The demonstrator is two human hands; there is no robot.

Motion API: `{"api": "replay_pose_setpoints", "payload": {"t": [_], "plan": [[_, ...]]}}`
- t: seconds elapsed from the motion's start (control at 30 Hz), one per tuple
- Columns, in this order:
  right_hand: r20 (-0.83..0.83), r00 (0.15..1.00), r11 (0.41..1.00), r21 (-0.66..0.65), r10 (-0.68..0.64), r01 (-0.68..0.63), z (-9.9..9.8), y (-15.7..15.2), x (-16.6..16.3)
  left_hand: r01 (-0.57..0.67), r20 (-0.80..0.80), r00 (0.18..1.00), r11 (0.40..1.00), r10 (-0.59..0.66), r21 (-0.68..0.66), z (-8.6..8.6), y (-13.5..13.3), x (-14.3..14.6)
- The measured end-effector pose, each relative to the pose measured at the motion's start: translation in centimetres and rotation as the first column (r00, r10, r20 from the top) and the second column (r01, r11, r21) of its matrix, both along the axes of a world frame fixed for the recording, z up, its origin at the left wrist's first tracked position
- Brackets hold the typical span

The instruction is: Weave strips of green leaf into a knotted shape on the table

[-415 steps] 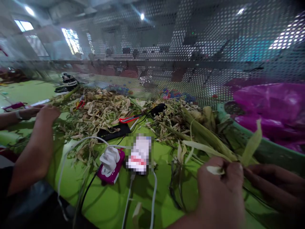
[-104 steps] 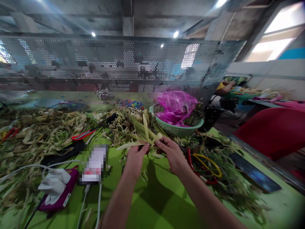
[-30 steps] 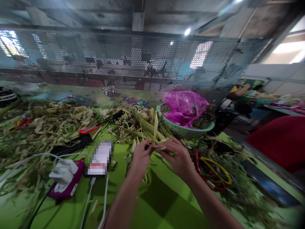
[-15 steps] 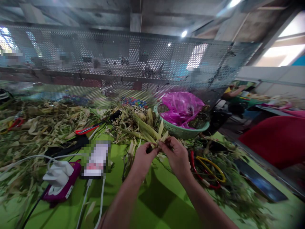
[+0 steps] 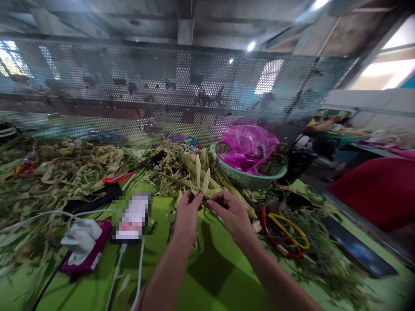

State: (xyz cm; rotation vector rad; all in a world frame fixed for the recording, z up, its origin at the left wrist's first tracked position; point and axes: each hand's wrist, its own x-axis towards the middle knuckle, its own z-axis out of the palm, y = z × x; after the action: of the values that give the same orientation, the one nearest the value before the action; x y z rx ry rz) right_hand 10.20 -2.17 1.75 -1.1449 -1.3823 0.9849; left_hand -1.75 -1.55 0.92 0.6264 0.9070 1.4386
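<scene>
My left hand (image 5: 187, 214) and my right hand (image 5: 231, 213) meet above the green table (image 5: 210, 276), both pinched on a small bunch of pale green leaf strips (image 5: 201, 180) that stick upward between them. The fingertips of the two hands nearly touch at the base of the strips. Behind the hands lies a heap of long green stalks and dry husks (image 5: 191, 166).
A teal basket (image 5: 249, 177) with a pink plastic bag (image 5: 249, 144) stands behind right. Red and yellow scissors (image 5: 285, 235) lie right of my hands. A phone (image 5: 132, 216), a purple power strip with white plug (image 5: 84, 247), cables and red cutters (image 5: 118, 176) lie left. Perforated metal screen (image 5: 162, 90) behind.
The hands have shifted slightly left and down, and the leaf strips now stand more upright between the fingers. The view has barely moved.
</scene>
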Motion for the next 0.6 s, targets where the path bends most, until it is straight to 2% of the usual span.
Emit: {"api": "replay_pose_setpoints", "payload": {"t": [0.1,0.2,0.27,0.33,0.4,0.47,0.53,0.6], "plan": [[-0.132,0.990,0.983,-0.174,0.044,-0.067,-0.2,0.4,0.2,-0.008,0.022,1.000,1.000,0.009,-0.011,0.2,0.0,0.0],[-0.218,0.975,0.985,-0.173,-0.034,-0.005,-0.3,0.7,0.5,-0.007,-0.008,1.000,1.000,0.007,-0.017,0.4,-0.1,0.0],[-0.193,0.978,0.995,-0.078,-0.083,0.069,-0.2,0.6,0.6,-0.008,-0.053,0.999,1.000,0.007,-0.021,0.4,-0.1,-0.1],[-0.062,0.991,0.989,0.079,-0.117,0.121,0.1,0.3,0.7,-0.012,-0.142,0.990,1.000,0.010,-0.016,0.2,0.0,-0.1],[0.107,0.985,0.958,0.268,-0.138,0.105,0.5,-0.1,0.7,0.006,-0.245,0.969,1.000,-0.005,0.001,-0.1,0.1,-0.2],[0.234,0.962,0.912,0.408,-0.142,0.035,0.7,-0.3,0.7,0.055,-0.311,0.950,0.997,-0.035,0.056,-0.4,0.2,-0.2],[0.294,0.947,0.895,0.445,-0.131,-0.014,0.7,-0.3,0.8,0.129,-0.360,0.930,0.982,-0.070,0.141,-0.5,0.2,-0.1],[0.285,0.948,0.902,0.432,-0.141,0.004,0.5,0.0,1.0,0.196,-0.415,0.905,0.958,-0.094,0.210,-0.5,0.1,0.0]]}}
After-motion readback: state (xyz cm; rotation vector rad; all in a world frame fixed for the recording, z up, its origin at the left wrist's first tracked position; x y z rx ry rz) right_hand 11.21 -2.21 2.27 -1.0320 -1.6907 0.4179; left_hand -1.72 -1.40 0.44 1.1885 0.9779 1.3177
